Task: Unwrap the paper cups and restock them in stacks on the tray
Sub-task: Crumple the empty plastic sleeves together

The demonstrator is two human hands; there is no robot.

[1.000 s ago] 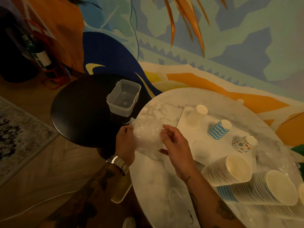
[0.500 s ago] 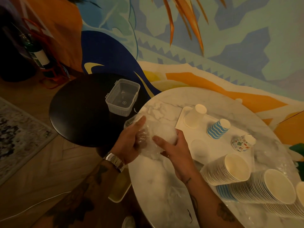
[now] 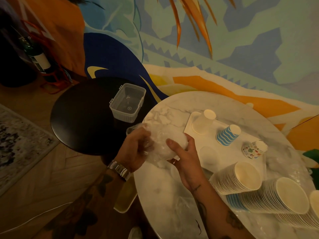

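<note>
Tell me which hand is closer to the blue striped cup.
Right. The right hand grips the wrap, with the blue striped cup just to its right; the left hand holds the wrap's far side, farther off.

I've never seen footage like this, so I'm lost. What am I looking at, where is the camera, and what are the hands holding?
No machine here: a person works with bare hands, filmed by one head-worn camera looking forward and down. The left hand and right hand together grip crumpled plastic wrap at the edge of the marble table. On it lies a white tray with three upside-down paper cups. Beside it, long cup stacks lie on their sides. A clear box sits on the black table.
</note>
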